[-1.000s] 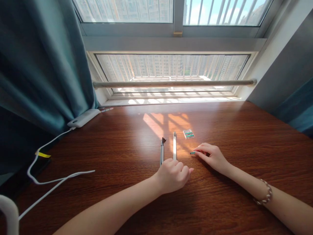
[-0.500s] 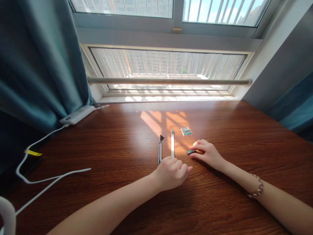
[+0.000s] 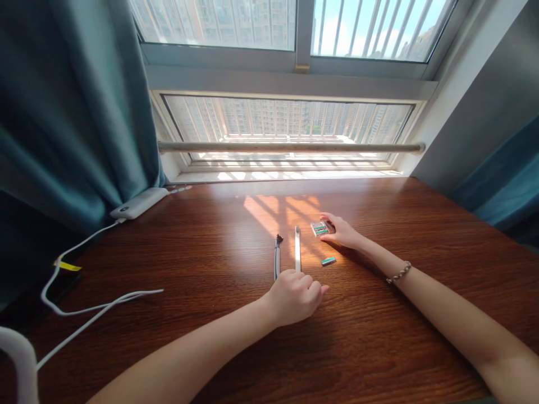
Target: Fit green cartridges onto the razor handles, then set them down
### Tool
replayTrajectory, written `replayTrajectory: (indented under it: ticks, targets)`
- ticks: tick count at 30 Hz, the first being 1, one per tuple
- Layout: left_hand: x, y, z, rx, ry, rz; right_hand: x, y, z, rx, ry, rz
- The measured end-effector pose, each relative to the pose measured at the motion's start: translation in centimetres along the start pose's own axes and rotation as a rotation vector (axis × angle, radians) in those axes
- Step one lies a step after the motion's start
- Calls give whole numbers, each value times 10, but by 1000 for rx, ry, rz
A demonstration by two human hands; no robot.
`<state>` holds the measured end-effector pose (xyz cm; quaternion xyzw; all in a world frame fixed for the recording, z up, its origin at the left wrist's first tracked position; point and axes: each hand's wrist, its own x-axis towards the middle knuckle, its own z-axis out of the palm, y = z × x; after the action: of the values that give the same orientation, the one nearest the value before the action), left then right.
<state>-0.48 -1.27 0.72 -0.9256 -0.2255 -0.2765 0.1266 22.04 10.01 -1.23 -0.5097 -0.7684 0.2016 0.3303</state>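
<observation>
My left hand (image 3: 296, 297) rests on the desk with its fingers curled closed; anything inside it is hidden. Just beyond its knuckles lie a slim silver-white handle (image 3: 297, 249) and a grey handle (image 3: 277, 261) with a dark end, their near ends covered by the hand. My right hand (image 3: 343, 232) reaches around a small clear case (image 3: 319, 229) with green-striped razor cartridges inside. Thumb and fingers are apart on either side of the case, which lies flat. A loose green-and-dark razor cartridge (image 3: 328, 261) sits on the wood nearer me.
The brown wooden desk (image 3: 202, 348) runs up to a barred window with a horizontal rail (image 3: 290, 147). At the left are a white power bank (image 3: 140, 203), its white cable (image 3: 101, 307), a yellow tag (image 3: 68, 265) and a blue curtain (image 3: 84, 84).
My right hand has let go of the loose cartridge and moved away from me to the clear case. My left hand stays in place. The view has tilted up slightly.
</observation>
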Motion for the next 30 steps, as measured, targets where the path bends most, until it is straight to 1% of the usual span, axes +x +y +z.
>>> replayTrajectory:
  ticks: [3, 4, 5, 7, 8, 9, 10, 11, 13, 15, 18, 20, 21, 23, 24, 25, 26, 28, 30]
  targets:
    - [0, 0, -1, -90, -47, -44, 1, -3, 2, 32, 8, 16]
    - [1, 0, -1, -174, -74, -96, -1, -7, 1, 45, 15, 20]
    - [2, 1, -2, -299, -104, -182, -5, -12, -2, 56, 19, 23]
    - [7, 4, -5, -679, -171, -452, -14, -28, -11, 93, 27, 11]
    - [11, 5, -6, -914, -200, -614, -21, -37, -16, 119, 23, -6]
    - [14, 6, -8, -1158, -215, -764, -27, -48, -21, 192, 25, -38]
    - [17, 7, -9, -1386, -212, -876, -34, -59, -26, 258, 19, -79]
    - [20, 7, -11, -1578, -189, -944, -42, -69, -31, 299, -26, -109]
    - [24, 7, -14, -1851, -128, -976, -55, -89, -39, 349, -102, -140]
    - [25, 7, -17, -2002, -84, -949, -64, -105, -44, 378, -200, -141]
    - [24, 8, -19, -2090, -51, -923, -71, -117, -49, 408, -296, -118]
    - [23, 9, -19, -2075, -8, -939, -71, -116, -48, 471, -298, -109]
    - [23, 10, -18, -2047, 33, -956, -71, -112, -46, 512, -256, -93]
    - [22, 13, -16, -1969, 111, -983, -71, -101, -38, 543, -89, -7]
    - [22, 14, -15, -1928, 123, -986, -72, -93, -33, 504, 7, 71]
    - [22, 16, -14, -1894, 116, -982, -74, -86, -26, 409, 90, 164]
    - [21, 18, -13, -1866, 90, -972, -76, -79, -19, 285, 140, 235]
    - [20, 22, -11, -1835, 28, -940, -82, -69, -5, 46, 131, 259]
    - [19, 26, -9, -1837, -7, -897, -86, -65, 6, -125, 117, 224]
